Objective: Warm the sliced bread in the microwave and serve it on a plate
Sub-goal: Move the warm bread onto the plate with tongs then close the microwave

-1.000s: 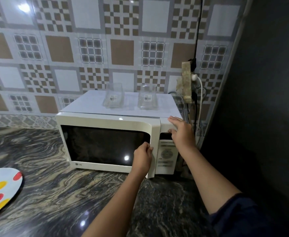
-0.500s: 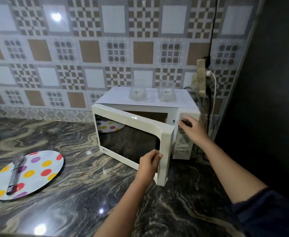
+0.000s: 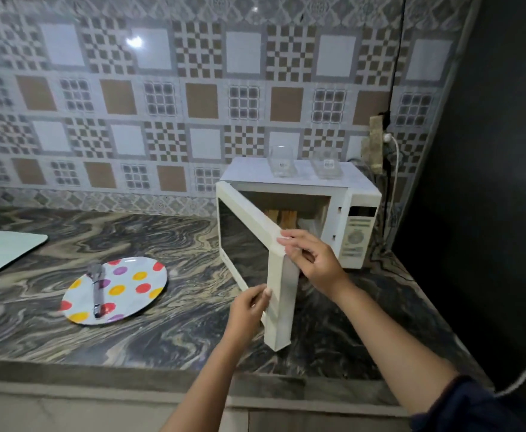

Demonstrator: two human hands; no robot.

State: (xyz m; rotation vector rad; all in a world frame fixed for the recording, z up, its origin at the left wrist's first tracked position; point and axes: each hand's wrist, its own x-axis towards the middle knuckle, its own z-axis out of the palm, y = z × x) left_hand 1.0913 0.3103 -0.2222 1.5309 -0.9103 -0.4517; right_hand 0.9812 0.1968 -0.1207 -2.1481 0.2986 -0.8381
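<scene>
While the microwave door [image 3: 243,238] stands swung out toward lower centre, the left hand [image 3: 248,310] pinches its free edge low and the right hand [image 3: 313,260] curls over its top corner. The bread [image 3: 282,217] slices stand upright inside the cavity, and the plate [image 3: 121,289] lies lower left.

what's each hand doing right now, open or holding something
Left hand: grips the microwave door at its free edge.
Right hand: pinches the same door's top corner.
</scene>
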